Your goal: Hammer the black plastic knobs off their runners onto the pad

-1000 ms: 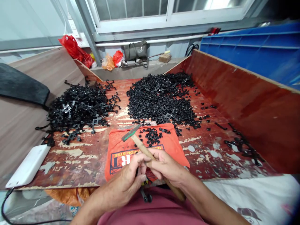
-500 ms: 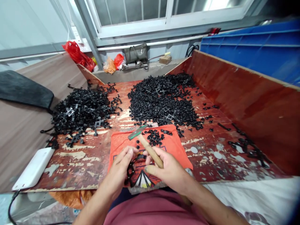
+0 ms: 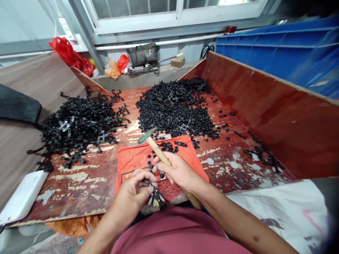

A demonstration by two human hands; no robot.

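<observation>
My left hand (image 3: 136,190) pinches a black linked part (image 3: 157,195) over the front of the orange cloth (image 3: 127,158). In my right hand (image 3: 177,167) is a hammer (image 3: 159,150), its wooden handle running under the palm and its green-marked head pointing up and to the left. The right fingertips are close to the upper end of the black part; whether they touch it is unclear. Small black round pieces (image 3: 168,146) lie on the cloth beyond my hands.
Black linked parts are heaped at the left (image 3: 82,123), small black pieces at the centre back (image 3: 174,109). A white power bank-like box (image 3: 23,194) lies at the left edge. Wooden boards (image 3: 251,84) wall the red table (image 3: 103,183); a blue crate (image 3: 265,53) stands behind the right one.
The left hand has moved down and turned, and the black part now slants toward my body. The hammer, still in the right hand, is slightly higher and farther left in view. The camera view has shifted.
</observation>
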